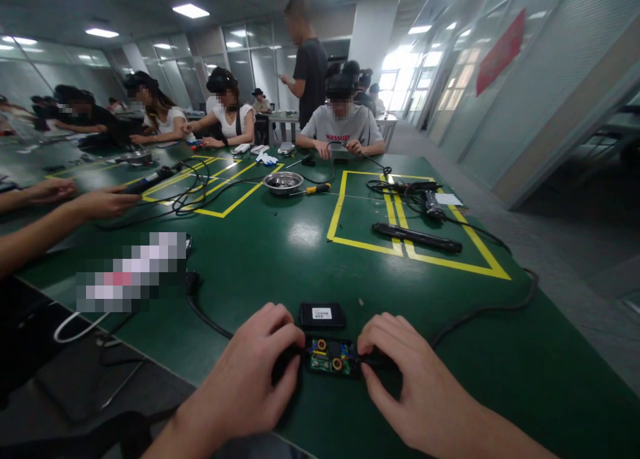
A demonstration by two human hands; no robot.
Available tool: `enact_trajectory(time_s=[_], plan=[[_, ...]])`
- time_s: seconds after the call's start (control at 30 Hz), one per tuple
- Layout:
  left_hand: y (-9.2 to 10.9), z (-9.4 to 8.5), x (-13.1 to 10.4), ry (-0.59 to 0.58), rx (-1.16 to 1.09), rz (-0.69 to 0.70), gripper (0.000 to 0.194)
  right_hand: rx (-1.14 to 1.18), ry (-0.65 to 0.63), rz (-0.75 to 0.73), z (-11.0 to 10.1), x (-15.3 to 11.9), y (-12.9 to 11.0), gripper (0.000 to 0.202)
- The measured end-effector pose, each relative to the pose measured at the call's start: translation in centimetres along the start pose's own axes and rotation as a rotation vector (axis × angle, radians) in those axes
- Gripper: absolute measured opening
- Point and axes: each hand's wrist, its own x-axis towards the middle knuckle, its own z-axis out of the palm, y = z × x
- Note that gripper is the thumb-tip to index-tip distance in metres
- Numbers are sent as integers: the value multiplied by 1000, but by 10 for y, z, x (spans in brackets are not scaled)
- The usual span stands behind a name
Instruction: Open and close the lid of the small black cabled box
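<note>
A small black plastic case [306,372] lies uncovered on the green table in front of me. Inside it sits a green circuit board [320,364] with copper-wound ring coils and blue and yellow wires. At the case's left end, my left hand [253,372] is closed around the black cable [213,322] where it enters. My right hand [417,382] pinches another black cable [379,361] at the right end. Just beyond the case rests its black cover [323,315], with a white printed label. My fingers partly hide both cable entries.
Beyond are a metal bowl [283,183], a screwdriver [317,189], a long black tube [417,237] and yellow tape outlines [338,209]. A blurred-out power strip [135,272] lies to the left. A co-worker's hand [107,202] grips a black tool. Several people sit around the tables.
</note>
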Motion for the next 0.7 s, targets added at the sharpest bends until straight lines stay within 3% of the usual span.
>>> enact_trajectory(time_s=[0.4,0.7], plan=[[0,0,1,8,16,18,23,14,-22,1,-3,3,-2,23],[3,-7,2,77,13,70,23,73,-24,-14,-5,3,-2,20]])
